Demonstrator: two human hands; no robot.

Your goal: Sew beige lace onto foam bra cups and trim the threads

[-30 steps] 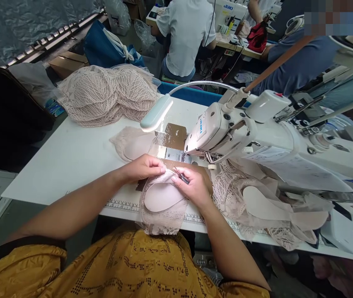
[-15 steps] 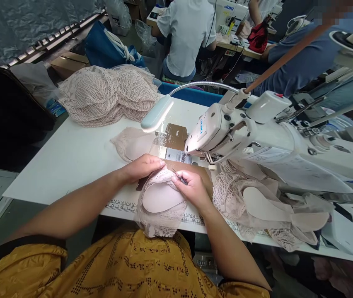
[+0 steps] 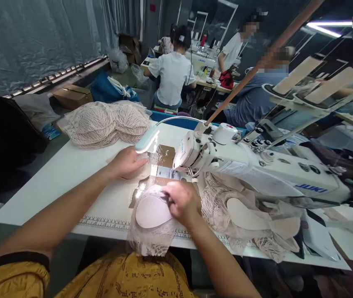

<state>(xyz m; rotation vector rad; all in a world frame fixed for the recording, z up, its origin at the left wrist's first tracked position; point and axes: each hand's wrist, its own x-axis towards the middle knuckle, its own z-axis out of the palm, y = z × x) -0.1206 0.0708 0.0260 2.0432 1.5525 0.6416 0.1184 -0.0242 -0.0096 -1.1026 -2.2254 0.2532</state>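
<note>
My right hand is closed on the top edge of a pale pink lace bra cup, which hangs over the front edge of the white table with its padded inside facing up. Whether the small snips are still in that hand is hidden. My left hand has reached forward under the lamp head, its fingers curled over a second padded cup lying on the table.
A white Juki sewing machine stands to the right, with a heap of sewn lace cups below its arm. A stack of lace cups sits at the table's far left. Other people sew at tables behind.
My left hand let go of the front cup and moved forward onto the second cup under the lamp. My right hand stayed on the front cup. The camera tilted up.
</note>
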